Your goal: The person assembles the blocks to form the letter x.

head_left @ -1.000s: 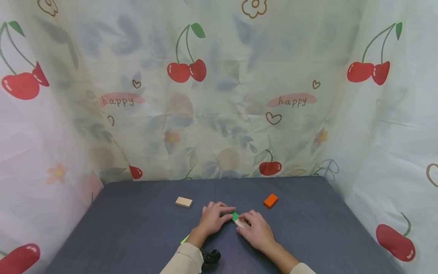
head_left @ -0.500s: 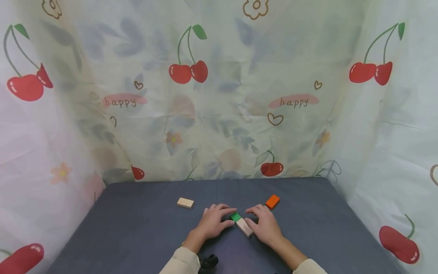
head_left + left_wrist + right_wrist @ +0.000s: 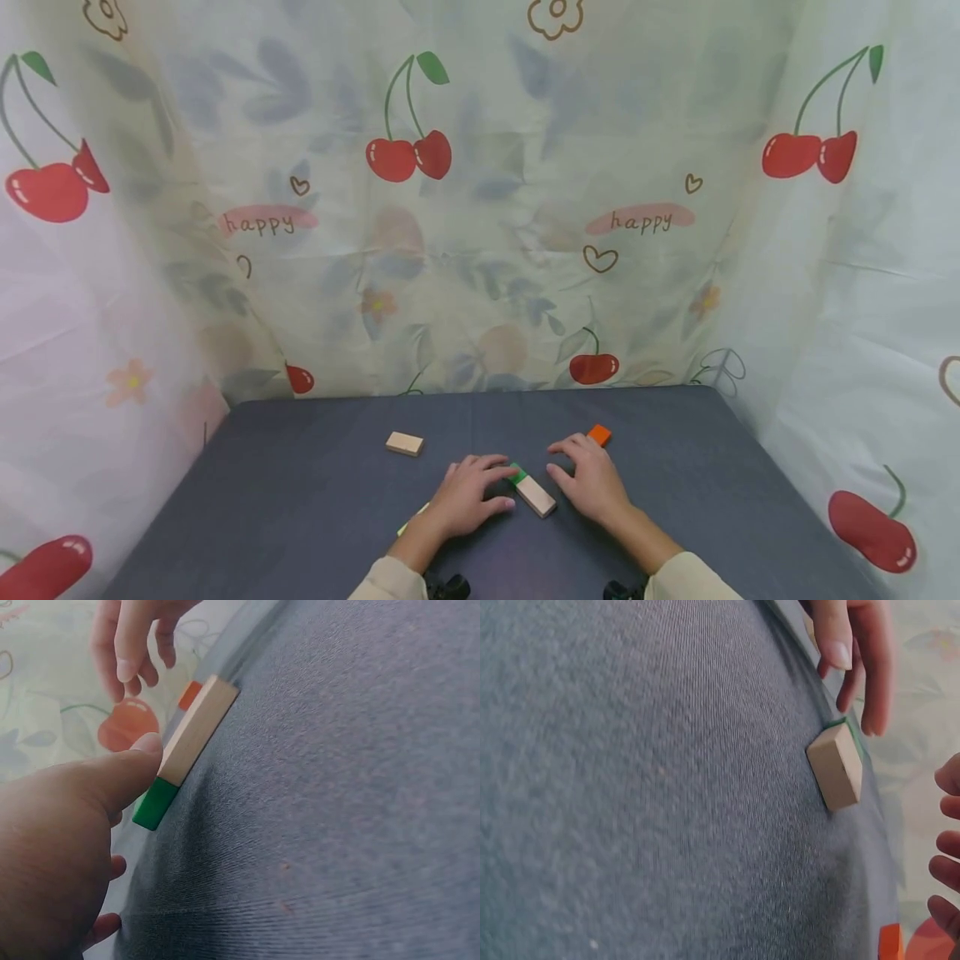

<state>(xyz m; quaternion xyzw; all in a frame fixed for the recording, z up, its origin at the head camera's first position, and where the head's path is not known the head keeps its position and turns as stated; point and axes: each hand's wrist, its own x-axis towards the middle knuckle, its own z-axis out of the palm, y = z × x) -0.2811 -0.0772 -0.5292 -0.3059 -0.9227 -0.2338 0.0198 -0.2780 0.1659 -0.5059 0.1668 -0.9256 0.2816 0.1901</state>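
Observation:
A plain wooden block (image 3: pixel 536 497) lies end to end with a green block (image 3: pixel 519 476) in the middle of the dark cloth, forming a slanted row. My left hand (image 3: pixel 461 497) hovers at the left of this row, fingers loosely bent. Its index fingertip overlaps the green block in the head view, but the right wrist view shows the fingers apart from the row. On the other side, my right hand (image 3: pixel 592 483) is held above the cloth with relaxed, spread fingers and nothing in it. Behind its fingers an orange block (image 3: pixel 600 434) is partly hidden.
Another wooden block (image 3: pixel 405 443) lies at the back left. A yellow-green piece (image 3: pixel 412 518) shows partly from behind my left wrist. The dark cloth (image 3: pixel 300 500) covers the table, and a printed curtain (image 3: pixel 480 250) hangs round its back and sides.
My right hand has let go of the wooden block and moved right, towards the orange block. My left hand has drawn slightly back from the green block. The row stays in place.

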